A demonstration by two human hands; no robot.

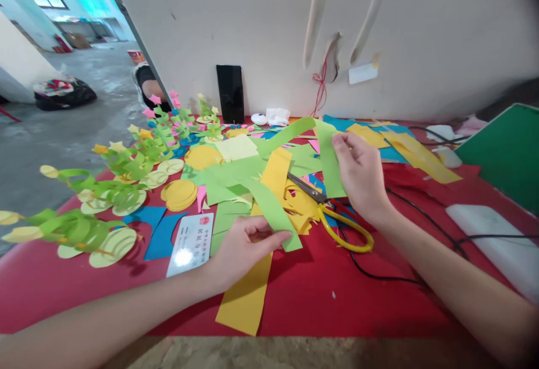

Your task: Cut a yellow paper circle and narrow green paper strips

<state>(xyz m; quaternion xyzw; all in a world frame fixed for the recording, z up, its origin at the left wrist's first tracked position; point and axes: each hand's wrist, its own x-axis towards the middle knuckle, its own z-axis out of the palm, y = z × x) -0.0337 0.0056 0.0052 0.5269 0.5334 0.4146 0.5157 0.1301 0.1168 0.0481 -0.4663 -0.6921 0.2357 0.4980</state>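
Observation:
My left hand (251, 244) pinches the near end of a light green paper strip (272, 206) between thumb and fingers. A second green length of paper (329, 161) bends over and hangs from my right hand (361, 171), whose thumb and fingers are closed on its edge. Whether the two lengths are joined I cannot tell. Between the hands lie scissors (343, 234) with yellow handles, blades partly over yellow paper scraps (302, 212). A long yellow paper strip (246, 296) runs beneath my left hand. Beside that wrist is a white card (191, 240).
Curled green paper plants (84, 228) on round bases line the left of the red tabletop (307, 301). Yellow paper discs (179, 195) lie nearby. A phone (231, 94) leans on the back wall. Black cables (442, 231) and a white block (492, 240) are at right.

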